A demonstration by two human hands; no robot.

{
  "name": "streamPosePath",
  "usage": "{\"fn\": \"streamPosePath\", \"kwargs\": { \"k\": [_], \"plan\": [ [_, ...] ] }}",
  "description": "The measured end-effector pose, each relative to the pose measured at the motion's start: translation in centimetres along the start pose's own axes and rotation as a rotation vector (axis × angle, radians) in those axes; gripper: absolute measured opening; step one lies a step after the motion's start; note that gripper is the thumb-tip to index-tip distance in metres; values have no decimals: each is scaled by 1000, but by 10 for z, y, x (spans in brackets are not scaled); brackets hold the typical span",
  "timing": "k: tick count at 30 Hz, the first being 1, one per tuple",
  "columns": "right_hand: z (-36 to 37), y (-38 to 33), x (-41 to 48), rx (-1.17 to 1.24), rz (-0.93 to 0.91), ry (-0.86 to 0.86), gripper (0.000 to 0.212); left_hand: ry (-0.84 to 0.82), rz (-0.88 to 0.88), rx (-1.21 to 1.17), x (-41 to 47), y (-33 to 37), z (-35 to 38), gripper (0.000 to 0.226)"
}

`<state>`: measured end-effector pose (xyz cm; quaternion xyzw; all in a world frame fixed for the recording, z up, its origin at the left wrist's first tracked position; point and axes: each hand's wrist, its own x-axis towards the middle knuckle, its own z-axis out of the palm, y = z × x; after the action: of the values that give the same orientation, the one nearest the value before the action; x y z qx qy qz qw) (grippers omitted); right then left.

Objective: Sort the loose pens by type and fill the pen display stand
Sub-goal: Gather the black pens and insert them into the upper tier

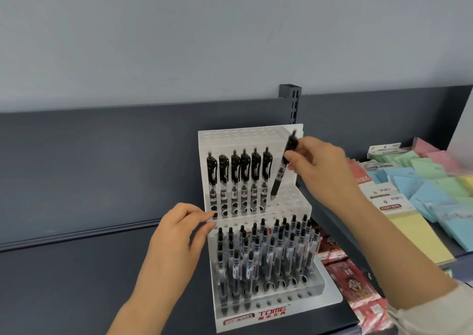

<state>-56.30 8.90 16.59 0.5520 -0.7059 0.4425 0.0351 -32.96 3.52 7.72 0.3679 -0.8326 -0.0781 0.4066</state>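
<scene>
A white tiered pen display stand (297, 206) stands on a dark grey shelf. Its middle tier holds a row of several black clip pens (239, 178), upright in their holes. The lower tier is crowded with slimmer clear-barrelled pens (271, 253). My right hand (320, 166) pinches one black clip pen (281, 171) near its top, tilted, with its tip just above a hole to the right of the row. My left hand (179, 237) grips the left edge of the stand at the middle tier. The top tier's holes show no pens.
Packs of pastel sticky notes (422, 189) lie on the shelf to the right of the stand. Red printed packets (353, 283) sit beside its lower right corner. A dark back panel and a slotted upright post (291, 99) rise behind it.
</scene>
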Motion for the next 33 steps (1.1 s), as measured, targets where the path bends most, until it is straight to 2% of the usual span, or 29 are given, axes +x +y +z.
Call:
{"fn": "streamPosePath", "kwargs": {
  "k": [3,5,12,18,20,23,26,30,33],
  "plan": [
    [10,2,3,-144,-7,-203,19,7,3,19,-1,0,1,27],
    [14,4,3,-133,10,-237,20,12,0,16,-1,0,1,27],
    [18,11,0,-119,-17,-211,26,12,-40,0,-3,3,3,29],
    [20,16,-4,-123,-27,-207,27,56,-61,33,-5,5,6,19],
    [17,16,-7,-141,-34,-185,23,43,-59,39,-5,5,5,21],
    [7,15,-13,-145,-63,-71,31,-15,-20,137,-10,2,-2,31],
    [0,-3,-27,-109,-146,-18,23,-1,-85,220,-24,-6,-20,41],
    [12,-53,-55,-38,-310,-185,11,24,-144,356,-55,-33,-57,34],
    [42,-92,-77,-19,-419,-348,15,6,-176,460,-88,-67,-94,27]
  ]
}}
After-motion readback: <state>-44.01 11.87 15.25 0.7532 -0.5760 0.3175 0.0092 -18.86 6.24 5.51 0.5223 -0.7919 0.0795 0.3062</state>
